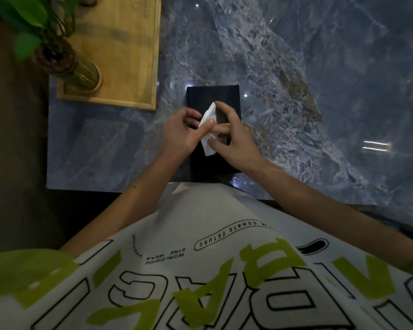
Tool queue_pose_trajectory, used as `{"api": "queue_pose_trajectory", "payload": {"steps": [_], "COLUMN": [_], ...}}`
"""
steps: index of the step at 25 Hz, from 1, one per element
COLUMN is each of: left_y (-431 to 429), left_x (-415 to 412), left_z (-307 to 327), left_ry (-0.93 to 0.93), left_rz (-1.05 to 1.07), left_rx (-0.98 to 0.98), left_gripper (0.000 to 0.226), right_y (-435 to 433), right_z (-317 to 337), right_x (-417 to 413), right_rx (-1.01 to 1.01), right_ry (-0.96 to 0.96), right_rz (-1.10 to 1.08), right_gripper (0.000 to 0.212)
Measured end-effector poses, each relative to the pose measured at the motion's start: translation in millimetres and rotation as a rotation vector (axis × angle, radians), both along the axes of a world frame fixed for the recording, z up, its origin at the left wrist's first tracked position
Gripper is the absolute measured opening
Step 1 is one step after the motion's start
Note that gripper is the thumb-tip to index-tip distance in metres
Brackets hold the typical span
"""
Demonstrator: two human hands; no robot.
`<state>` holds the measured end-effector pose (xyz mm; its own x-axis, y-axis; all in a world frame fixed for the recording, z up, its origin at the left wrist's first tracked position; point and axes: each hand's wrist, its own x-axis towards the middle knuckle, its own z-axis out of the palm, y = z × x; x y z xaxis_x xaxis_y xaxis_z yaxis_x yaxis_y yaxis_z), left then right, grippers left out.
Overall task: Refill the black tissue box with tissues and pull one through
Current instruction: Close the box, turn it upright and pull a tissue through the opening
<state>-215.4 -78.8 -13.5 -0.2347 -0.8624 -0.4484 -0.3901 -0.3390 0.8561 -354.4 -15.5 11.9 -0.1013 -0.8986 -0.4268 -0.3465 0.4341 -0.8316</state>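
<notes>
At table edge [105,185], left hand [180,133] and right hand [235,145] pinch tissue [208,115] over black tissue box [212,94].

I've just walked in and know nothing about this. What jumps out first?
The bright white tissue, held between the left hand and right hand, stands out against the black tissue box beneath it near the table's front edge. Around it spreads a glossy blue-grey marble tabletop, and at far left a wooden tray carries a green plant in a glass vase.

Marble counter [296,79]: black tissue box [212,94], wooden tray [129,55].
</notes>
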Motion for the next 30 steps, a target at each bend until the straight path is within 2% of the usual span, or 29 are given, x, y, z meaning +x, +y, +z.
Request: {"api": "queue_pose_trajectory", "payload": {"steps": [2, 4, 6, 9, 13, 16, 18, 20, 22, 25, 30], "left_y": [-3, -5, -5, -1, 3, 3, 3, 4, 5, 6, 9], "left_x": [-1, -1, 1, 5, 10, 9, 10, 12, 15, 21, 25], "left_z": [-2, -3, -5, -5, -3, 2, 3, 0, -4, -5, -2], "left_ry": [-0.041, -0.035, -0.005, 0.001, -0.002, -0.036, -0.104, -0.125, -0.03, 0.115, 0.178], "left_rz": [-0.017, -0.018, 0.019, 0.055, 0.115, 0.112, 0.037, 0.01, 0.081, 0.169, 0.197], "left_rx": [-0.013, -0.029, -0.027, -0.029, -0.007, 0.007, -0.075, -0.105, 0.002, 0.164, 0.271], "left_gripper": [0.032, 0.026, 0.019, 0.011, 0.012, 0.031, 0.04, 0.029, 0.015, 0.015, 0.019], "right_y": [1, 2, 1, -1, -5, -10, -12, -12, -11, -9, -3], "right_z": [-1, -3, -4, -10, -20, -23, -23, -24, -27, -31, -36], "right_x": [-1, -4, -9, -20, -29, -28, -28, -29, -31, -35, -36], "right_rx": [0.093, 0.138, 0.109, 0.058, 0.063, 0.083, 0.088, 0.091, 0.109, 0.156, 0.229], "right_ry": [-0.215, -0.337, -0.279, -0.047, 0.179, 0.268, 0.278, 0.247, 0.207, 0.188, 0.089], "right_rz": [-0.112, -0.221, -0.297, -0.394, -0.394, -0.328, -0.338, -0.361, -0.393, -0.428, -0.469], "right_gripper": [0.082, 0.077, 0.057, 0.028, 0.026, 0.029, 0.029, 0.028, 0.027, 0.028, 0.01]}}
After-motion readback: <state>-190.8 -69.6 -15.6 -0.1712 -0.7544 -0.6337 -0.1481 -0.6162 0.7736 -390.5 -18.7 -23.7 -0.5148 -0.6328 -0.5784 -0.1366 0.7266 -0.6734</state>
